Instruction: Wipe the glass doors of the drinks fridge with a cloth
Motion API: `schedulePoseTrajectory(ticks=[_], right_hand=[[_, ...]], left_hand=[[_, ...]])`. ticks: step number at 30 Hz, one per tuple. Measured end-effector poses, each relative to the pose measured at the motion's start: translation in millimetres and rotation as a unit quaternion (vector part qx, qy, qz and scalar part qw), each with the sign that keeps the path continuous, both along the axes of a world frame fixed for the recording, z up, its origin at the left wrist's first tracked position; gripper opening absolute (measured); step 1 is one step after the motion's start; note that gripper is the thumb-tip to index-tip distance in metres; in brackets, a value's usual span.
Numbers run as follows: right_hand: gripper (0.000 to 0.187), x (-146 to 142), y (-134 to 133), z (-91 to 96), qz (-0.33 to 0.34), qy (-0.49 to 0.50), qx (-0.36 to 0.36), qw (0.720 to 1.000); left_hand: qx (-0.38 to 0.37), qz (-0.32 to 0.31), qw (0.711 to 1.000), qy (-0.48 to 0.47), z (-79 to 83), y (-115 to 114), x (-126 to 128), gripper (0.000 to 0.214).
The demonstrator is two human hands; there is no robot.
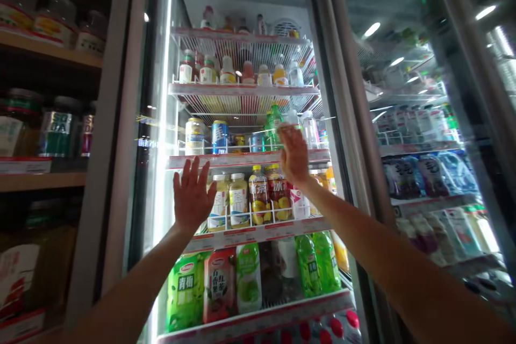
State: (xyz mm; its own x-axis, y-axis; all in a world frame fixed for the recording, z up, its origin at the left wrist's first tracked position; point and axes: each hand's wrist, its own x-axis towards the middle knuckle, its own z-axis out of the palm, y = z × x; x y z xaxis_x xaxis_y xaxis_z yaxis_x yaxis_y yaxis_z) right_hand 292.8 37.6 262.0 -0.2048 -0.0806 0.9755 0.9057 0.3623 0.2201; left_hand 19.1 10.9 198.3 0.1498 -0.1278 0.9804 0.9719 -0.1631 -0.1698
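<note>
Both arms reach up in front of a drinks fridge. My left hand (192, 193) is open, fingers spread, before the middle shelves, holding nothing. Just right of it stand pale tea bottles (238, 201). My right hand (294, 155) is raised higher, palm turned and fingers stretched out, also with nothing in it. Behind it are green bottles (274, 123) and a clear bottle (309, 130). Below it are dark iced tea bottles with yellow caps (260, 196). A blue can (220, 137) stands between the hands, further back. Whether either hand touches the glass, I cannot tell.
Large green (185, 290) and red drink cartons (220, 286) stand on the lower shelf (274, 312). Juice bottles (228, 71) line an upper rack. Wooden shelving with jars (56, 19) is at left. Another glass-doored fridge (403, 64) is at right.
</note>
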Motion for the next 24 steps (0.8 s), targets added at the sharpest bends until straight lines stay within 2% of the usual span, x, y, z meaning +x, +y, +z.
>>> schedulePoseTrajectory(ticks=[2, 3, 5, 6, 8, 10, 11, 12, 14, 16, 19, 21, 24], right_hand=[[0.069, -25.1, -5.3, -22.8, 0.016, -0.122, -0.003, 0.992], [0.068, -27.3, -7.4, -31.4, 0.016, -0.16, -0.003, 0.987], [0.062, -10.3, -8.7, -37.0, -0.003, -0.177, -0.007, 0.984], [0.058, 6.1, -7.6, -33.6, -0.015, -0.128, -0.011, 0.992], [0.054, 41.7, -3.0, -18.4, -0.03, 0.03, -0.015, 0.999], [0.053, 63.3, 2.1, -2.4, -0.025, 0.163, -0.008, 0.986], [0.054, 64.7, 3.7, 1.9, -0.014, 0.194, -0.001, 0.981], [0.056, 59.5, 4.3, 2.4, 0.0, 0.196, 0.007, 0.98], [0.059, 33.7, 2.2, -8.2, 0.028, 0.135, 0.013, 0.99], [0.063, -0.2, -3.6, -29.2, 0.044, 0.008, 0.0, 0.999], [0.063, -37.7, -13.7, -58.0, 0.043, -0.161, -0.031, 0.986], [0.06, -48.5, -17.5, -65.8, 0.04, -0.181, -0.051, 0.981], [0.061, -51.5, -16.6, -66.2, 0.054, -0.146, -0.067, 0.986]], left_hand=[[-0.004, -0.003, 1.0, 0.004, -0.2, -0.2, -1.2, 0.052], [-0.003, -0.003, 1.0, 0.007, -0.5, -0.3, -1.8, 0.052], [0.001, -0.002, 1.0, 0.011, -1.2, -0.2, -2.7, 0.052], [0.003, -0.001, 1.0, 0.012, -1.6, -0.2, -2.6, 0.052], [0.006, 0.001, 1.0, 0.01, -2.0, -0.1, -1.5, 0.052], [0.008, 0.001, 1.0, 0.008, -2.2, -0.1, 0.0, 0.052], [0.008, 0.001, 1.0, 0.008, -2.2, -0.1, 0.5, 0.052], [0.008, 0.001, 1.0, 0.007, -2.2, 0.0, 0.6, 0.053], [0.007, -0.002, 1.0, 0.006, -2.6, 0.8, -1.1, 0.053], [0.006, -0.007, 1.0, 0.007, -3.3, 1.8, -4.6, 0.052], [0.004, -0.023, 1.0, 0.008, -2.6, 1.5, -4.9, 0.051], [0.017, -0.057, 0.998, 0.0, 0.3, -2.0, 6.3, 0.049], [0.024, -0.179, 0.983, 0.02, 6.3, -10.6, 46.0, 0.043]])
